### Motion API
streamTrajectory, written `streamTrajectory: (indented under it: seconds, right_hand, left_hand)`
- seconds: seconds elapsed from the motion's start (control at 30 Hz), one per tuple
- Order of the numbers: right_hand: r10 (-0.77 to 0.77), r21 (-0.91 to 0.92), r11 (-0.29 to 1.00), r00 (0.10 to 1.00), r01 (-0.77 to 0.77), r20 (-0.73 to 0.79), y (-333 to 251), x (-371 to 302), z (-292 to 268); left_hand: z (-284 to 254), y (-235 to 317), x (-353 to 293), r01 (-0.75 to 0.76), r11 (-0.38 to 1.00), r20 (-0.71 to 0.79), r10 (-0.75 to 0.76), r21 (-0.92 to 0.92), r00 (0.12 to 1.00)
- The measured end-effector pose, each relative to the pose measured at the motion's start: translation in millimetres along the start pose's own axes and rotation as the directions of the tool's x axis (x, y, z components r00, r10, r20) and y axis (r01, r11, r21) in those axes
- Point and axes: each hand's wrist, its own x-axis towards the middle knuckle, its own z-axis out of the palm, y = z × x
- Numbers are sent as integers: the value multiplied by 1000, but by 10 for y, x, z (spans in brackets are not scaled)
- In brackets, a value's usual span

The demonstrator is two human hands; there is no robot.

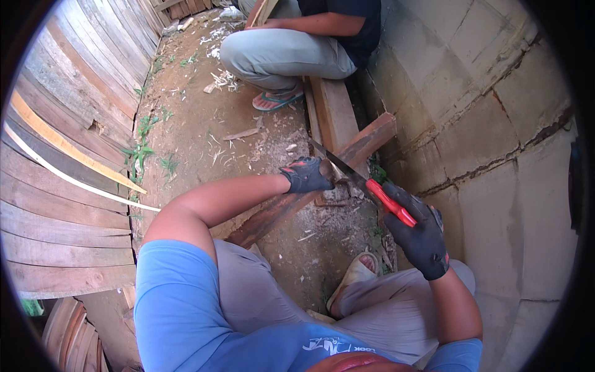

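A dark glove covers my right hand (416,230), which is closed around the red handle of a hand saw (354,175). The saw's dark blade slants up and to the left, across a reddish-brown wooden plank (370,140). My left hand (307,175), also gloved, grips that plank just left of the blade; its fingertips are partly hidden. The plank lies diagonally, from near my left knee to the wall side, and crosses over the near end of a thick wooden beam (336,115). The blade's cutting edge against the wood is hard to make out.
Ahead, another person in light trousers (282,54) sits on the beam, a piece of wood in hand. A block wall (477,136) rises close on my right. Wooden boards (68,204) form a fence at left, with two thin strips against it. Shavings (224,79) litter the dirt.
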Motion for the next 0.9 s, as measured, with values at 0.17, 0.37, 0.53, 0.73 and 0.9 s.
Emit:
streamTrajectory:
  seconds: [0.17, 0.37, 0.53, 0.73, 0.9]
  right_hand:
    - [47, -103, 994, 998, -42, 47, -18, 33, 50]
    - [0, -87, 996, 999, 5, 49, 45, 108, 168]
    - [-79, -142, 986, 995, 86, 59, 93, 144, 156]
    - [-50, -86, 995, 995, 57, 88, 58, 198, 204]
    - [-41, -72, 996, 999, 43, 22, 70, 189, 249]
  left_hand:
    - [-122, 109, -23, -25, 997, 39, 28, -68, 999]
    - [-186, 56, 51, 27, 999, 129, -21, -44, 991]
    - [-225, 106, 116, -90, 995, 146, 96, -46, 985]
    - [-15, -241, 194, -20, 1000, 117, 22, -16, 993]
    - [-159, -37, 102, 65, 997, 145, -59, -37, 988]
